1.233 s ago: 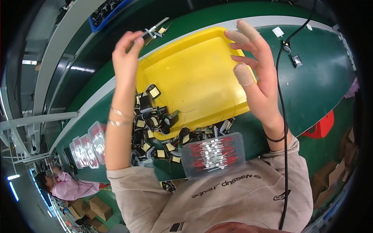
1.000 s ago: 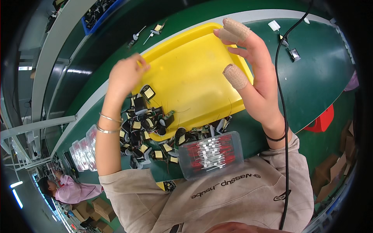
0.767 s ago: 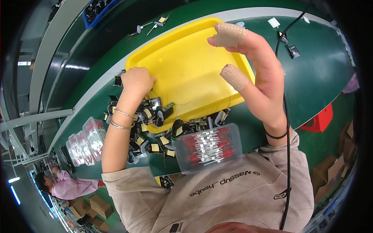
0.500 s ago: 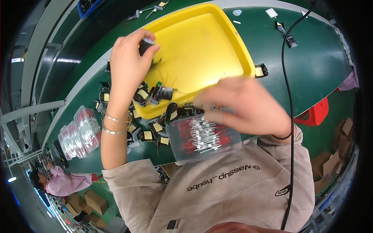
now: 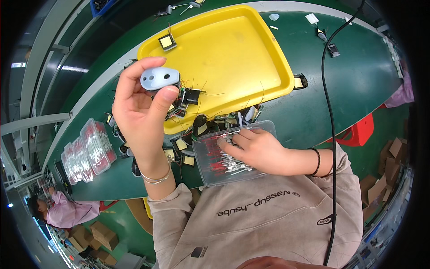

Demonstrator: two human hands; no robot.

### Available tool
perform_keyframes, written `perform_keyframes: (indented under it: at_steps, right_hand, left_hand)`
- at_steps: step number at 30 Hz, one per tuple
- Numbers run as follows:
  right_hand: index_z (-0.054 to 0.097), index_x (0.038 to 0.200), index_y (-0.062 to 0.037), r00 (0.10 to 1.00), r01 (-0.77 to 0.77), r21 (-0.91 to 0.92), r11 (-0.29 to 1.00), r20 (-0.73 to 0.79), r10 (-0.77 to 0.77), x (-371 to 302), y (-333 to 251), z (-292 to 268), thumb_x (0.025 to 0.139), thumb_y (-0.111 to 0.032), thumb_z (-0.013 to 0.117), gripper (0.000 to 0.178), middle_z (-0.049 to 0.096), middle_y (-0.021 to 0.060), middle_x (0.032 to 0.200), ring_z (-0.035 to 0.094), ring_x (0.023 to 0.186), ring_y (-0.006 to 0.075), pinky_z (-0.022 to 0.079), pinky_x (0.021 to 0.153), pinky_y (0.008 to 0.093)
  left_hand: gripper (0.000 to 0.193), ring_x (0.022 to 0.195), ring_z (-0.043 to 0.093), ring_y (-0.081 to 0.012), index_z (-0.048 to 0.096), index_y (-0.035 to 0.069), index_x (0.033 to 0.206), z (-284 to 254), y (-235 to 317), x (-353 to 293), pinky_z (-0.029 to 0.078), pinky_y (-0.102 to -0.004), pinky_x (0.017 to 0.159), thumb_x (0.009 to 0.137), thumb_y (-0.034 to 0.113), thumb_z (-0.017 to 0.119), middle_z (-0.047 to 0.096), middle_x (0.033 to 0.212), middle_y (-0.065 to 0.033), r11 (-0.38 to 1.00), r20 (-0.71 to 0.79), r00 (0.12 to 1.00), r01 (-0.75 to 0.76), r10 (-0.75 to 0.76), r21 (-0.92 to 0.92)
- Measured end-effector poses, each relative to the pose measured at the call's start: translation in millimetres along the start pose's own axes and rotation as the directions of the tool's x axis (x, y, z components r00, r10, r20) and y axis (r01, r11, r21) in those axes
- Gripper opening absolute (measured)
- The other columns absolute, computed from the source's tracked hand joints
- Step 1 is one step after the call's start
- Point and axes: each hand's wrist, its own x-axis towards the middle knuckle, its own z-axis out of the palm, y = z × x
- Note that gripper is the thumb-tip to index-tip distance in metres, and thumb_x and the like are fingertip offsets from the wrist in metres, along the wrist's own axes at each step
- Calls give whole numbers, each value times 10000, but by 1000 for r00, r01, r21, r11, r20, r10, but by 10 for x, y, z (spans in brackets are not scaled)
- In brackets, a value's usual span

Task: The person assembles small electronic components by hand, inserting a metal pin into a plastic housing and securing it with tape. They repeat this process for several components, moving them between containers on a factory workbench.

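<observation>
My left hand [image 5: 142, 105] grips a small oval housing [image 5: 159, 78] between thumb and fingers, over the left side of a yellow tray [image 5: 277, 49]. The housing's pale blue-grey face, with several round holes, is turned up; its underside is dark. My right hand [image 5: 257, 150] reaches into a clear plastic box [image 5: 210, 180] of thin red and white sticks [image 5: 230, 163]. Its fingers are bent and drawn together among the sticks; what they pinch, if anything, is hidden. Beneath the left hand, dark parts with wires [image 5: 191, 96] lie in the tray's near left corner.
A small device with a yellow pad [image 5: 166, 41] lies in the tray's far left corner. More padded parts [image 5: 181, 144] crowd between tray and box. Clear boxes of sticks [image 5: 96, 145] stand at left. A black cable [image 5: 330, 98] hangs at right. A person in pink [image 5: 74, 208] sits at left.
My left hand has come nearer and turned, bringing the housing's pale face into view. My right hand has moved from above the tray's near edge down into the box. The far-corner device is now uncovered.
</observation>
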Motion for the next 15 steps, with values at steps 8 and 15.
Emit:
perform_keyframes:
  at_steps: [8,15]
  right_hand:
    - [515,1067,-80,996,-67,86,994,57,62,21,32,-36,679,-92,597,397,555,55,713,592,691,198,490,544,318]
    - [475,1223,-37,949,-289,898,333,223,223,211,219,-690,718,93,655,552,641,49,819,630,742,116,520,664,218]
  left_hand:
    - [402,871,584,-118,554,-28,1084,-21,17,-23,466,-229,795,727,8,734,588,985,-66,1000,13,1000,-3,3,-20]
    - [422,869,586,-126,550,-29,1081,-142,72,-47,456,-222,791,715,45,747,585,1001,-75,993,33,999,-2,6,-116]
